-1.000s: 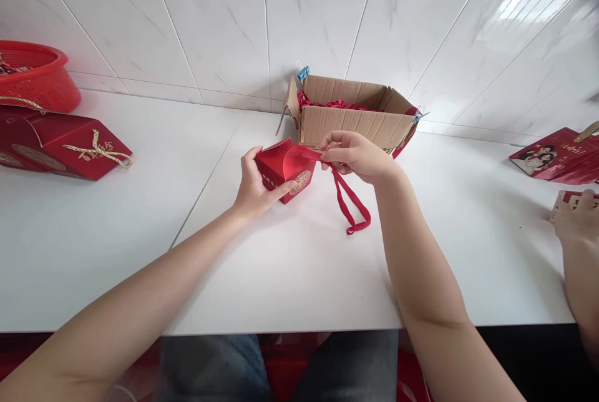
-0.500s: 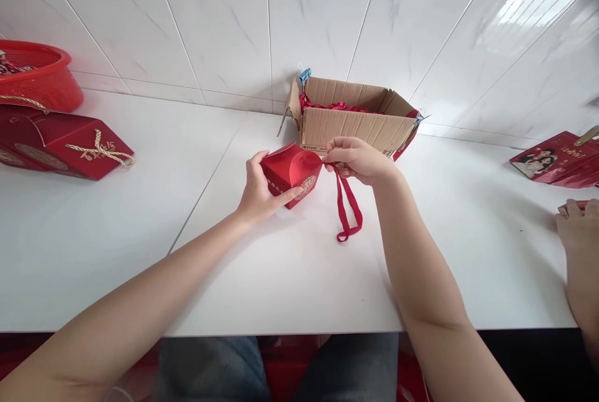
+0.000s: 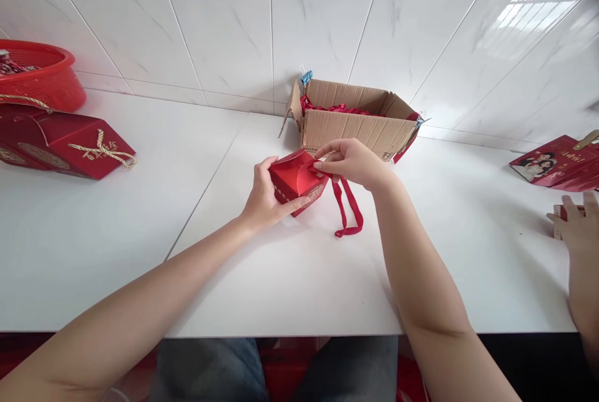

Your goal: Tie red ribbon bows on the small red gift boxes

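Note:
A small red gift box (image 3: 297, 178) with a gold emblem sits on the white table (image 3: 290, 277) in front of me. My left hand (image 3: 266, 195) grips its left side, thumb on top and forefinger along the front. My right hand (image 3: 352, 161) is closed in a pinch on a red ribbon (image 3: 347, 208) at the box's top flaps. The ribbon's loop hangs down onto the table to the right of the box.
An open cardboard box (image 3: 355, 121) with red ribbons stands against the tiled wall behind. Larger red gift boxes (image 3: 65, 146) and a red basket (image 3: 40, 80) lie far left. More red boxes (image 3: 559, 161) sit far right, where another person's hand (image 3: 578, 221) rests.
My right hand has moved left, bringing the ribbon's end over the box's top. The box has shifted slightly right and toward me. The other person's hand has moved a little.

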`<state>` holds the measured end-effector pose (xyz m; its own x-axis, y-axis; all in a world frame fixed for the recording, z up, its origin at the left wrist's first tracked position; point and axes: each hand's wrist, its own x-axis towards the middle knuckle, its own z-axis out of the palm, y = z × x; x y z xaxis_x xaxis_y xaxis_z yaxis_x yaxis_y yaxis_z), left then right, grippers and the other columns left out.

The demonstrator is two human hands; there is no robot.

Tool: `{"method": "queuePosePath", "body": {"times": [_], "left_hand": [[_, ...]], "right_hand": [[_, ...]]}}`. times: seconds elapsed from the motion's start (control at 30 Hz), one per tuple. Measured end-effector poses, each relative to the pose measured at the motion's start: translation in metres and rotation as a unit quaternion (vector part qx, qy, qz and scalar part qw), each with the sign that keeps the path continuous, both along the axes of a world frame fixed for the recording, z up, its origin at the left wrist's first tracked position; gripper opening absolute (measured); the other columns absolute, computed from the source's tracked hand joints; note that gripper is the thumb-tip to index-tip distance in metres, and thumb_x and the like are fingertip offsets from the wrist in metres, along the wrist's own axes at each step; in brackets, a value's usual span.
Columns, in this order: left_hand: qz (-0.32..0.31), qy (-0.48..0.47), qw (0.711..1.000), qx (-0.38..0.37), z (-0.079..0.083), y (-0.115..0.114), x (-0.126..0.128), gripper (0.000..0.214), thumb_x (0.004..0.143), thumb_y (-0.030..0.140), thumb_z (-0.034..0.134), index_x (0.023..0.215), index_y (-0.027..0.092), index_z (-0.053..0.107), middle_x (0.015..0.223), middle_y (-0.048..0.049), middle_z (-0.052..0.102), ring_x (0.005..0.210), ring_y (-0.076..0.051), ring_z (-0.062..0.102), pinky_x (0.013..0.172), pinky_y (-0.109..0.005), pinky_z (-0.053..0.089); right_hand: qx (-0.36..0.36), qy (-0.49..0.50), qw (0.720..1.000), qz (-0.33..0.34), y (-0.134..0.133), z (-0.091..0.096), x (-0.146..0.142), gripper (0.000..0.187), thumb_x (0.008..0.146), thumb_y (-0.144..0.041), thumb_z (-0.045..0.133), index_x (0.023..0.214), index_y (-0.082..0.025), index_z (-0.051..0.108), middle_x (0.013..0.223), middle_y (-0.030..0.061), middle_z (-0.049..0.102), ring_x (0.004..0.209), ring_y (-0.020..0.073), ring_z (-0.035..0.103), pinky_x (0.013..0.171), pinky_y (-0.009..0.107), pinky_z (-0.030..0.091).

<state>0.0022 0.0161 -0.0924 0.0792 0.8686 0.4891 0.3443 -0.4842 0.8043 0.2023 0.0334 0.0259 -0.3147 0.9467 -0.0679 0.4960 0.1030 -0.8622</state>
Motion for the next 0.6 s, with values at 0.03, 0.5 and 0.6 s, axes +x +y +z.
{"method": "queuePosePath", "body": {"times": [0.03,0.5,0.6], "left_hand": [[-0.005,0.013,1.000,-0.008,0.002,-0.002,0.001,0.095,0.058,0.045,0.084,0.131,0.026,0.025,0.132,-0.0138,0.039,0.123,-0.033,0.048,0.095,-0.051,0.048],[0.024,0.084,0.996,0.030,0.033,-0.033,0.006,0.046,0.083,0.049,0.058,0.116,0.021,0.044,0.117,-0.0111,0.053,0.102,-0.024,0.057,0.081,-0.040,0.052],[0.039,0.057,0.998,0.009,0.035,-0.030,0.002,0.032,0.084,0.040,0.059,0.107,0.021,0.049,0.103,-0.0060,0.061,0.088,-0.018,0.060,0.071,-0.031,0.051]], "right_hand": [[0.012,-0.017,1.000,-0.004,-0.001,0.001,0.000,0.015,0.074,-0.023,0.070,0.088,-0.017,0.066,0.071,0.0022,0.068,0.060,0.0101,0.058,0.058,0.023,0.046],[0.066,-0.093,0.980,0.161,-0.002,0.003,0.004,0.018,0.073,-0.031,0.068,0.085,-0.018,0.067,0.077,0.0002,0.064,0.058,0.0079,0.049,0.055,0.024,0.036],[0.064,-0.105,0.974,0.192,0.001,0.002,0.004,0.022,0.075,-0.034,0.068,0.089,-0.017,0.069,0.073,-0.0004,0.062,0.058,0.0084,0.047,0.056,0.025,0.036]]}}
